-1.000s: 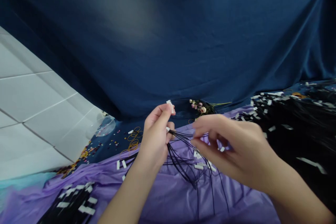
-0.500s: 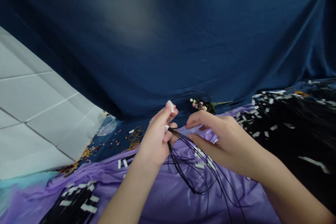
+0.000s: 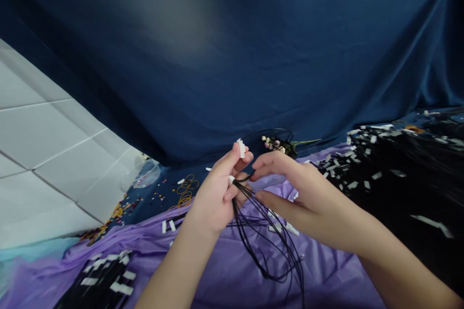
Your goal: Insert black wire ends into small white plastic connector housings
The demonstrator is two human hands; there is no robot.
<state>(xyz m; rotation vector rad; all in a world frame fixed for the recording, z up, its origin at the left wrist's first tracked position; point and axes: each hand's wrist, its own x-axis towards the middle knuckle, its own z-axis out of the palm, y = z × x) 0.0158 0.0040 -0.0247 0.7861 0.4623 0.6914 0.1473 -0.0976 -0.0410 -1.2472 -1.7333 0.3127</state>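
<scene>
My left hand (image 3: pixel 221 193) is closed round a bundle of thin black cords (image 3: pixel 250 198) with a white tag at its gathered end. Between the thumb and fingertips of that hand stands another white tag (image 3: pixel 241 148), with a thin black cord arching away behind it. The cords' loose lengths loop down over the purple sheet (image 3: pixel 224 270). My right hand (image 3: pixel 290 183) is just right of the bundle, thumb and forefinger apart. Its fingertips are by the cords near the gathered end; whether they touch one is hard to see.
At right lies a large heap of black cords (image 3: pixel 406 183) with white tags. A smaller tagged bundle (image 3: pixel 105 275) rests at lower left. Artificial flowers (image 3: pixel 277 145), yellow rubber bands (image 3: pixel 186 190), scattered beads (image 3: pixel 125 210) and a clear plastic cup (image 3: pixel 147 174) lie before the blue cloth (image 3: pixel 232 58).
My right hand has moved slightly left, closer to the gathered end of the cords. The hanging cords have swung inward, and the upper tag in my left hand has turned and shifted slightly right.
</scene>
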